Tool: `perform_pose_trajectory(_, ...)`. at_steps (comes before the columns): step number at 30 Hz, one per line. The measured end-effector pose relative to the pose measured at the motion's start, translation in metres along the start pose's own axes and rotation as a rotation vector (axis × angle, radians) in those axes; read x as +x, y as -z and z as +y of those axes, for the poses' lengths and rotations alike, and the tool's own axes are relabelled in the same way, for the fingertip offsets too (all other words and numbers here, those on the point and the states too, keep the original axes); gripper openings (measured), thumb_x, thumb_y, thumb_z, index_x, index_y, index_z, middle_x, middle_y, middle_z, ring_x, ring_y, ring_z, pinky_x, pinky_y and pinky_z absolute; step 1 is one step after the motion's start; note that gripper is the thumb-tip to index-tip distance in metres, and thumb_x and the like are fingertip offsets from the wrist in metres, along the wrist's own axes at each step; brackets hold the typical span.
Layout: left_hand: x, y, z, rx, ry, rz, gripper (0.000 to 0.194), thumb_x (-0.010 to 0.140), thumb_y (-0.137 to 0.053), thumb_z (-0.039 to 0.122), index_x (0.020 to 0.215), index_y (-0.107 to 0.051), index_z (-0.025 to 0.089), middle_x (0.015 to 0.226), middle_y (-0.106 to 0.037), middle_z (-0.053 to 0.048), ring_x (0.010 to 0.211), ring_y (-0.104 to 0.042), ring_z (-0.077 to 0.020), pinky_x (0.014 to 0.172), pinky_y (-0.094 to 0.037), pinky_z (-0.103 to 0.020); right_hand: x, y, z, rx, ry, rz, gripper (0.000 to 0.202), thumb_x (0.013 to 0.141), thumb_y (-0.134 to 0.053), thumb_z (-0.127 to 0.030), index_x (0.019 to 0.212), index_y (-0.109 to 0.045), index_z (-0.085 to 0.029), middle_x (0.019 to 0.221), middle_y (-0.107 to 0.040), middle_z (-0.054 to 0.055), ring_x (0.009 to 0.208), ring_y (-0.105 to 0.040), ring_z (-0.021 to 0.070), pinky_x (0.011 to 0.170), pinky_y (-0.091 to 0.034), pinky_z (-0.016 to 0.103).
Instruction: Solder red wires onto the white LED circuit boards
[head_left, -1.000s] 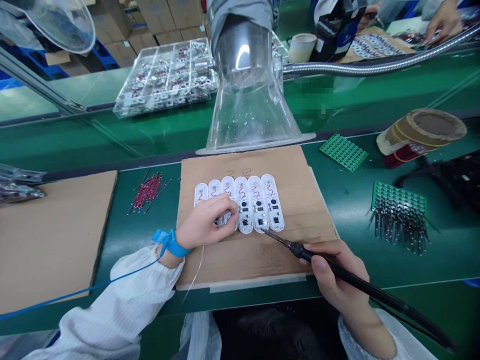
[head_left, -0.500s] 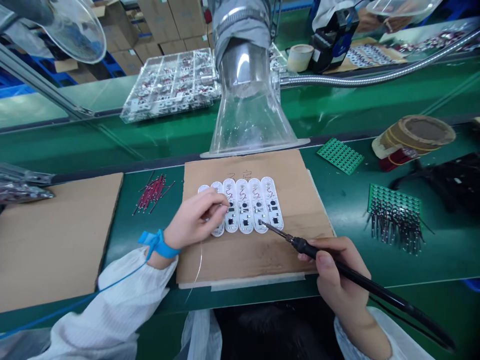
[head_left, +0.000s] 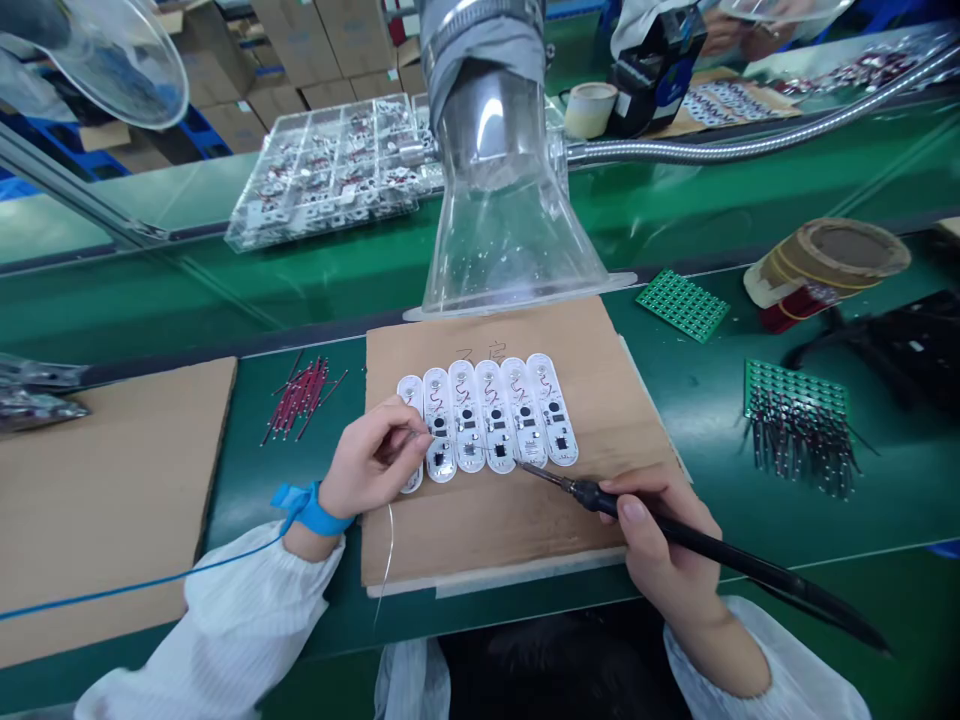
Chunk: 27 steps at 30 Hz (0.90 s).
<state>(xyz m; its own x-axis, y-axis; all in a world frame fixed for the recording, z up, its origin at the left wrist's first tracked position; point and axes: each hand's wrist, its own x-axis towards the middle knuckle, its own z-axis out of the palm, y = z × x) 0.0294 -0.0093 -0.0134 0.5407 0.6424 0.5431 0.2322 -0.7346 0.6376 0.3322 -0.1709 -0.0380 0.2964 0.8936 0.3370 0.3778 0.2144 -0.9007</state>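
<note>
Several white oblong circuit boards (head_left: pixel 469 425) lie side by side on a cardboard sheet (head_left: pixel 495 530), each with dark chips and thin red wires. My right hand (head_left: pixel 664 545) is closed round a black soldering iron (head_left: pixel 622 508) like a pen. The iron's tip is at the lower end of the boards, by the third and second from the right. My left hand (head_left: pixel 379 455), wearing a blue wrist strap (head_left: pixel 319 508), pinches a thin solder wire (head_left: pixel 388 555) above the leftmost boards, partly hiding them. The wire's tail hangs down across the cardboard.
A clear fume hood (head_left: pixel 510 240) hangs just behind the boards. Red wires (head_left: pixel 304 398) lie at left, beside another cardboard sheet (head_left: pixel 112 500). At right are a green board panel (head_left: pixel 682 305), a wired panel (head_left: pixel 799 420) and a round container (head_left: pixel 832 265). A co-worker's hands (head_left: pixel 757 40) show beyond.
The soldering iron's tip has shifted left and slightly down along the boards. My left hand has moved left and down with the solder wire, uncovering more of the left boards. The view has shifted slightly.
</note>
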Motion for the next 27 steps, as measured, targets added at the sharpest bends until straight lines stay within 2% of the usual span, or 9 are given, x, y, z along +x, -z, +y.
perform_pose_trajectory(3, 0.0018, -0.0015, 0.0025, 0.01, 0.004, -0.047, 0.014, 0.102, -0.069, 0.009, 0.102, -0.066, 0.022, 0.073, -0.05, 0.006, 0.063, -0.049, -0.0104, 0.06, -0.043, -0.021, -0.001, 0.0, -0.0004, 0.001, -0.013, 0.012, 0.012, 0.111, -0.067, -0.033, 0.103, -0.074, -0.027, 0.082, -0.072, -0.002, 0.063, -0.069, 0.0123, 0.058, -0.057, 0.021)
perform_pose_trajectory(8, 0.0014, -0.0056, 0.0066, 0.004, -0.007, -0.124, 0.01, 0.107, -0.069, 0.013, 0.103, -0.066, 0.022, 0.077, -0.056, 0.005, 0.064, -0.051, -0.0107, 0.061, -0.044, -0.022, 0.002, -0.0009, -0.0011, -0.011, 0.015, 0.007, 0.013, 0.111, -0.066, -0.032, 0.102, -0.075, -0.026, 0.082, -0.072, -0.001, 0.064, -0.069, 0.0124, 0.06, -0.057, 0.021)
perform_pose_trajectory(27, 0.0027, -0.0091, 0.0085, 0.019, 0.002, -0.169, 0.011, 0.108, -0.068, 0.013, 0.103, -0.066, 0.022, 0.078, -0.055, 0.005, 0.064, -0.05, -0.0098, 0.061, -0.042, -0.021, 0.0012, -0.0001, 0.0022, -0.025, 0.034, -0.037, 0.008, 0.109, -0.068, -0.029, 0.104, -0.074, -0.027, 0.086, -0.075, -0.001, 0.065, -0.072, 0.0137, 0.059, -0.059, 0.022)
